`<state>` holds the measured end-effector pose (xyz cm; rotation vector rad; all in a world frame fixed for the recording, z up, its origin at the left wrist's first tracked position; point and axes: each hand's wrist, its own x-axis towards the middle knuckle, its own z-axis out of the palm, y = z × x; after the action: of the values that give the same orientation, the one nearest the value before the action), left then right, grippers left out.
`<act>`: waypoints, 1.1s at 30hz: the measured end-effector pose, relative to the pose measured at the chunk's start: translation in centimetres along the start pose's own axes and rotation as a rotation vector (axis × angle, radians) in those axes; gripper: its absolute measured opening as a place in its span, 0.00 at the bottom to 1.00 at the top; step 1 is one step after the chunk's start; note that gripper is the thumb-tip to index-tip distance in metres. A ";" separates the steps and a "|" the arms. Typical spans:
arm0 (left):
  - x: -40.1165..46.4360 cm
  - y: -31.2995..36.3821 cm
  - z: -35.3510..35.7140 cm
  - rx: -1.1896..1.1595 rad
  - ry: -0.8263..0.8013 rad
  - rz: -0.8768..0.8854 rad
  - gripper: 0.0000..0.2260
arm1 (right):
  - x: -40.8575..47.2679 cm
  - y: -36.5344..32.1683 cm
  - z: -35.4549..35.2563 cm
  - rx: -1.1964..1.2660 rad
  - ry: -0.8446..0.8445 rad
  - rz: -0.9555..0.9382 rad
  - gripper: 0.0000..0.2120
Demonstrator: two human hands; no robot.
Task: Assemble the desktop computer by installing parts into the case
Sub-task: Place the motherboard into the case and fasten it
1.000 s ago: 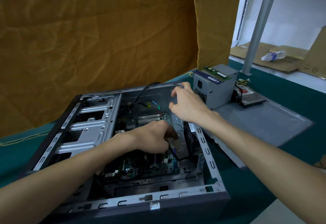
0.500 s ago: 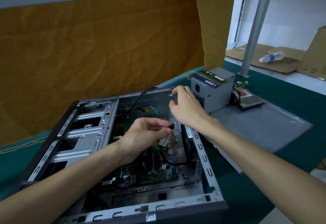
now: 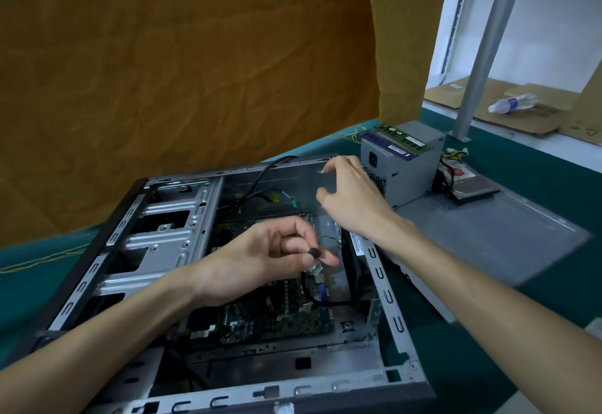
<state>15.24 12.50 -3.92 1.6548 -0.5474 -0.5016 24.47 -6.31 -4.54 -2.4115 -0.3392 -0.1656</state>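
The open computer case (image 3: 169, 237) lies on its side on the green table, its motherboard (image 3: 277, 312) visible inside. My left hand (image 3: 260, 260) hovers over the board and pinches a black cable (image 3: 312, 293) by its small connector end (image 3: 314, 253). Farther back, my right hand (image 3: 348, 198) is raised over the case's far right part with fingers loosely curled, holding nothing that I can see. A grey power supply (image 3: 404, 169) stands just right of the case, with two RAM sticks (image 3: 400, 140) lying on top of it.
The case's grey side panel (image 3: 488, 234) lies flat to the right, with a hard drive (image 3: 469, 185) and loose wires on its far end. An orange cloth hangs behind the table. A metal post (image 3: 485, 49) rises at the back right, with cardboard and a plastic bottle (image 3: 511, 104) beyond it.
My left hand has lifted up off the motherboard, drawing the black cable's end with it. My right hand has risen slightly and spread its fingers. The view has tilted a little.
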 end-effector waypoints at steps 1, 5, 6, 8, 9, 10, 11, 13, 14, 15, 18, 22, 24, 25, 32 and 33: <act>-0.1 0.0 -0.1 -0.024 -0.020 0.000 0.03 | 0.0 0.0 0.0 -0.002 -0.001 0.000 0.18; -0.1 -0.1 -0.2 -0.082 -0.083 0.012 0.04 | 0.2 0.2 0.1 -0.005 -0.002 -0.002 0.18; -0.1 -0.1 -0.2 -0.088 -0.091 0.013 0.04 | 0.2 0.2 0.2 -0.005 -0.002 -0.001 0.18; -0.1 -0.1 -0.2 -0.103 -0.103 0.015 0.04 | 0.3 0.2 0.2 -0.003 -0.001 0.001 0.17; -0.1 0.0 -0.2 -0.106 -0.108 0.014 0.04 | 0.3 0.3 0.3 -0.003 0.001 0.000 0.17; -0.1 0.0 -0.2 -0.108 -0.108 0.011 0.04 | 0.3 0.3 0.3 -0.003 0.003 -0.001 0.17; -0.2 0.0 -0.2 -0.100 -0.102 0.005 0.04 | 0.3 0.3 0.3 -0.003 0.004 -0.003 0.17; -0.1 0.0 0.0 -0.016 -0.034 -0.015 0.03 | 0.3 0.4 0.3 -0.001 0.004 -0.005 0.17; 0.0 -0.1 0.1 0.075 0.037 -0.024 0.03 | 0.3 0.4 0.3 -0.001 0.002 -0.004 0.17; 0.1 -0.3 0.3 0.202 0.115 -0.034 0.03 | 0.4 0.4 0.3 -0.002 -0.001 -0.003 0.17; 1.0 -1.0 1.5 0.736 0.240 -0.095 0.06 | 0.5 0.4 0.3 -0.016 -0.010 0.000 0.18; 2.8 -1.8 2.6 1.075 0.207 -0.229 0.08 | 0.3 0.3 0.3 -0.020 -0.013 0.004 0.18; 3.5 -2.4 2.4 1.148 0.130 -0.323 0.08 | 0.3 0.2 0.3 -0.025 -0.016 0.002 0.18; 3.6 -2.7 2.3 1.180 0.100 -0.346 0.08 | 0.2 0.2 0.2 -0.029 -0.017 0.001 0.18; 3.6 -4.0 3.0 1.233 0.031 -0.336 0.09 | 0.2 0.1 0.1 -0.031 -0.022 -0.001 0.19; 3.6 -4.0 3.1 1.241 0.043 -0.313 0.07 | 0.2 0.1 0.1 -0.030 -0.019 -0.001 0.19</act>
<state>16.52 8.42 -8.36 2.9582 -0.6064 -0.3434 24.66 -6.29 -4.62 -2.4440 -0.3490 -0.1489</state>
